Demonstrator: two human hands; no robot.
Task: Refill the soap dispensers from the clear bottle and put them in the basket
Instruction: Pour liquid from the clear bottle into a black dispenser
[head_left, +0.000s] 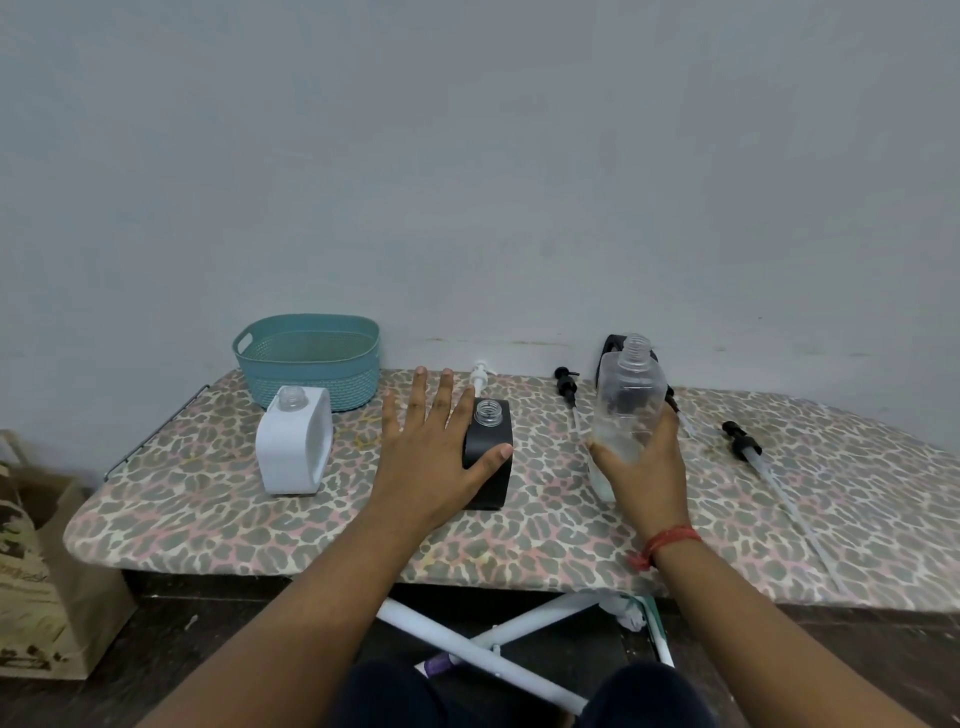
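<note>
Both forearms are seen reaching over the leopard-print board (519, 540). L hand (434, 457) is spread wide, fingers straight, thumb laid on the black dispenser (491, 467), apparently to steady it w/ its neck uncapped. Clear bottle (628, 400), cap off and nearly empty, is gripped upright by the R hand (641, 467), likely ready for pouring. White dispenser (296, 449), also uncapped, is stood just before the empty teal basket (311, 358). Pumps (566, 387) are laid aside.

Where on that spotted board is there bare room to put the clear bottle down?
Bare cover runs along the near edge, in front of the white dispenser, and far right beyond the pump. Crowded between black dispenser and clear bottle.
</note>
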